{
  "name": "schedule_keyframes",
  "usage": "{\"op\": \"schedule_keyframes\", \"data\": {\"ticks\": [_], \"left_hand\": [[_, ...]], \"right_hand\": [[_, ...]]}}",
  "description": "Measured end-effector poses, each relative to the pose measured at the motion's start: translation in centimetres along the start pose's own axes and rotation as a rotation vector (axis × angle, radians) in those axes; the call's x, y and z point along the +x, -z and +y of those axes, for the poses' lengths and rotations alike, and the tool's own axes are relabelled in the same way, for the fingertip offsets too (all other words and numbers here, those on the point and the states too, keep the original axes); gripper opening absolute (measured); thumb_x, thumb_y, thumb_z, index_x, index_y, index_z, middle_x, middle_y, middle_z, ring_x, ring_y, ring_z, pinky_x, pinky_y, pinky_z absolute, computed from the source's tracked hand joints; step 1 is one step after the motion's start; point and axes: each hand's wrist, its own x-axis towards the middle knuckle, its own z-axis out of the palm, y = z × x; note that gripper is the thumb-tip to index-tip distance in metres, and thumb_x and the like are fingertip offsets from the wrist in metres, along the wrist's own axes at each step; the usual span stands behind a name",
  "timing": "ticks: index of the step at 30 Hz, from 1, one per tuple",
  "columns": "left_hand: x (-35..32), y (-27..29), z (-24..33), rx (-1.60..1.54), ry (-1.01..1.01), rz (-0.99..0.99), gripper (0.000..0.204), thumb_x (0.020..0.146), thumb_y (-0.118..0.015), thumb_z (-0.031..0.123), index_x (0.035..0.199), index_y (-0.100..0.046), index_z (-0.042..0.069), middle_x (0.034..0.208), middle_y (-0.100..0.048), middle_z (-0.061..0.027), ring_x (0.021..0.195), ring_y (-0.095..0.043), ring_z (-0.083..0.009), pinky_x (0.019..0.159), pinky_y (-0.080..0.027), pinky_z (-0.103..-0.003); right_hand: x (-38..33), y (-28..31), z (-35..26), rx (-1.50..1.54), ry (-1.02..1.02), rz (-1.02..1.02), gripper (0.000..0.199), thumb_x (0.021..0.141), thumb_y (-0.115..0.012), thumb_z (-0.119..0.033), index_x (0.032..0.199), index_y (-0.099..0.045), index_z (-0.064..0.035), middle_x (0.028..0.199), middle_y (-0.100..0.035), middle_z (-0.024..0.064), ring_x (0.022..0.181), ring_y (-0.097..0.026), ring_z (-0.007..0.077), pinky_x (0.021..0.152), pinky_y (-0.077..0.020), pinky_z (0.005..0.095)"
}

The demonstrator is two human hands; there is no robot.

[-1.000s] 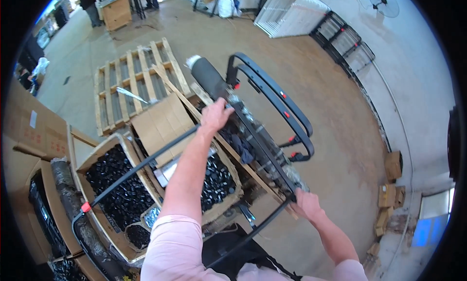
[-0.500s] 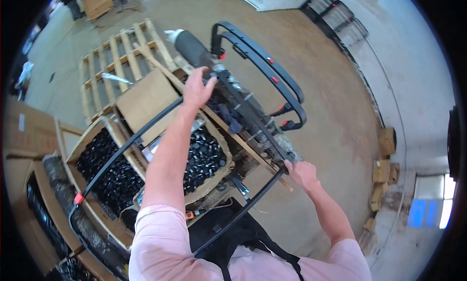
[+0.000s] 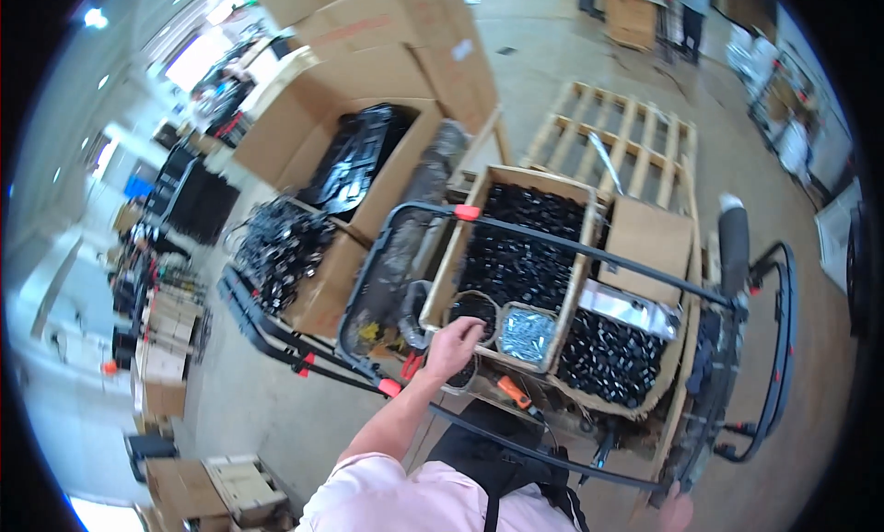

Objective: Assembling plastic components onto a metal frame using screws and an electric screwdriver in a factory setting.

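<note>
Head view: my left hand (image 3: 453,340) reaches with curled fingers onto a small round container of dark parts (image 3: 475,308), at 9 o'clock from the round tub of shiny screws (image 3: 526,334). I judge it rigid, heavy with loose contents; best held at the rim. Whether the fingers actually grip, I cannot tell. My right hand (image 3: 677,512), cut off at frame bottom, touches the black tubular frame (image 3: 589,249); its closure is unreadable.
</note>
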Motion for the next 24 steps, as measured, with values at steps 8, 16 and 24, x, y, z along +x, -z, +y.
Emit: {"op": "schedule_keyframes", "data": {"ticks": [8,16,24], "left_hand": [[0.1,12.9,-3.5,0.194,-0.057,0.352,0.017,0.1,-0.068,0.018,0.11,-0.074,0.006,0.095,-0.077,-0.0121,0.086,-0.076,-0.0278,0.077,-0.059,-0.038],[5.6,28.6,-7.2,0.317,-0.096,0.691,0.017,0.1,-0.068,0.023,0.107,-0.076,0.009,0.099,-0.076,-0.0168,0.092,-0.074,-0.0369,0.081,-0.058,-0.043],[8.3,47.7,-15.3,0.456,0.212,0.997,0.029,0.099,-0.065,0.032,0.107,-0.078,0.008,0.106,-0.078,-0.0164,0.102,-0.073,-0.0363,0.091,-0.056,-0.047]], "right_hand": [[3.5,-7.0,6.2,-0.181,0.104,0.201,0.052,0.108,-0.046,-0.049,0.104,-0.068,-0.0032,0.102,-0.069,0.0194,0.094,-0.064,0.0376,0.08,-0.0497,0.0527],[19.1,-11.9,13.5,-0.706,-0.704,-0.585,0.044,0.109,-0.051,-0.033,0.141,-0.063,-0.0071,0.133,-0.069,0.02,0.123,-0.062,0.0378,0.1,-0.0488,0.0515],[-2.0,-0.1,-6.9,0.079,-0.55,-0.091,0.06,0.109,-0.048,-0.052,0.127,-0.067,0.0017,0.125,-0.067,0.0147,0.115,-0.06,0.0287,0.099,-0.0466,0.0428]]}}
